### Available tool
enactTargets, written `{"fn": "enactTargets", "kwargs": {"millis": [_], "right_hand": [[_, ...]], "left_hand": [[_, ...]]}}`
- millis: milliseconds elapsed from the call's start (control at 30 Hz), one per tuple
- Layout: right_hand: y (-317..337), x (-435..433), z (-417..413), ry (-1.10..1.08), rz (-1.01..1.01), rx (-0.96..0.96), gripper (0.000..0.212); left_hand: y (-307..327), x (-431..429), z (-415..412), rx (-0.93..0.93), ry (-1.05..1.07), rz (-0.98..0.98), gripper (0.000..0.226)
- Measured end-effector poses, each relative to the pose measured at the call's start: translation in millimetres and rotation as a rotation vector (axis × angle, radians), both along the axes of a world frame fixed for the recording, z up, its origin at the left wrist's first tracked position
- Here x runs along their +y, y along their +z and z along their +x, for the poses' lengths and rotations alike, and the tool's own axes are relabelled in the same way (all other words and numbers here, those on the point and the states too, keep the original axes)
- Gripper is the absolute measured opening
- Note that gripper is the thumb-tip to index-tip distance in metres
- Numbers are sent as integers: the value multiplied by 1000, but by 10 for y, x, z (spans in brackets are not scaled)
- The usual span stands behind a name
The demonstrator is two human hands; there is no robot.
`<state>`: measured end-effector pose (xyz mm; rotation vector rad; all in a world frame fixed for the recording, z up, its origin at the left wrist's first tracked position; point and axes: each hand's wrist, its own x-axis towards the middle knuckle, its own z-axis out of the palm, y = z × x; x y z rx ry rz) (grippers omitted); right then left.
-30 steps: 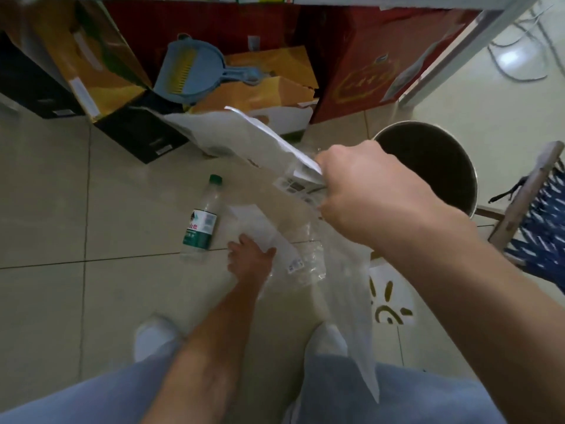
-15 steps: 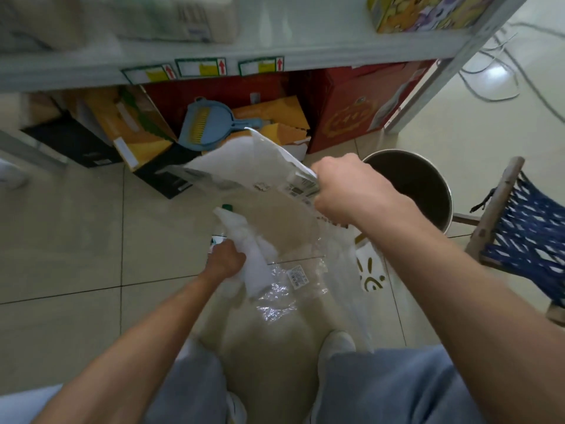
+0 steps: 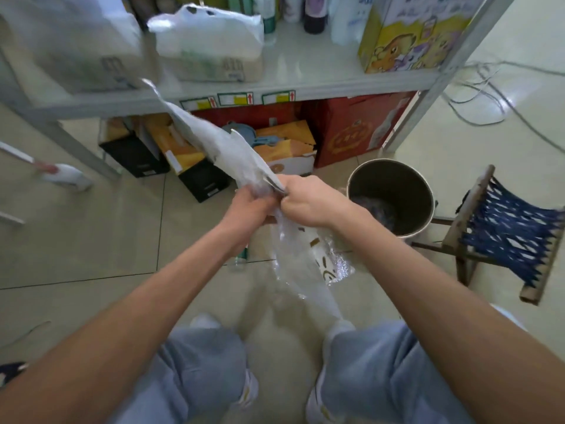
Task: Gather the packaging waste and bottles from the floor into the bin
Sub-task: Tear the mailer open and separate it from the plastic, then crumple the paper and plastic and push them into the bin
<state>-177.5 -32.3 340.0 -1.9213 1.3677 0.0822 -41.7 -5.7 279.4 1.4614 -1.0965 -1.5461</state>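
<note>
Both hands meet at chest height over the tiled floor, gripping a bundle of plastic packaging. My left hand (image 3: 249,206) and my right hand (image 3: 308,203) are shut on white plastic wrapping (image 3: 220,145) that sticks up to the left, while clear film (image 3: 301,264) hangs down from them. The round metal bin (image 3: 425,191) stands on the floor just right of my right hand, with something dark inside. A plastic bottle (image 3: 241,258) lies on the floor, mostly hidden under my left forearm.
A metal shelf (image 3: 305,90) with boxes and bottles rises ahead; cardboard boxes (image 3: 345,133) and a blue dustpan sit under it. A small stool with blue webbing (image 3: 504,234) stands right of the bin. Cables (image 3: 489,96) trail at the far right. A mop head (image 3: 65,177) lies at left.
My left hand rose from the floor with a piece of plastic and joined my right hand. The view lifted, showing the shelf top. The bottle stays on the floor.
</note>
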Motion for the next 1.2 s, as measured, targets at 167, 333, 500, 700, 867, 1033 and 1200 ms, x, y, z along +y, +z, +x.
{"fn": "enactTargets", "kwargs": {"millis": [167, 333, 500, 700, 867, 1033, 1200], "right_hand": [[109, 188, -114, -79, -1, -107, 54], [116, 373, -167, -24, 24, -17, 57], [53, 307, -247, -155, -152, 101, 31], [59, 95, -352, -277, -205, 132, 24], [-32, -80, -504, -351, -187, 269, 25], [-174, -146, -560, -301, -117, 367, 25], [-269, -194, -566, -249, -118, 402, 18]], "left_hand": [[95, 80, -63, 139, 47, 4, 42], [83, 283, -95, 214, -24, 31, 42], [102, 220, -95, 316, -183, 76, 24], [-133, -44, 84, 311, -299, 127, 56], [-893, -158, 462, 217, -451, 394, 42], [-2121, 121, 315, -615, -469, 312, 17], [-3115, 664, -254, -911, -774, 271, 92]]}}
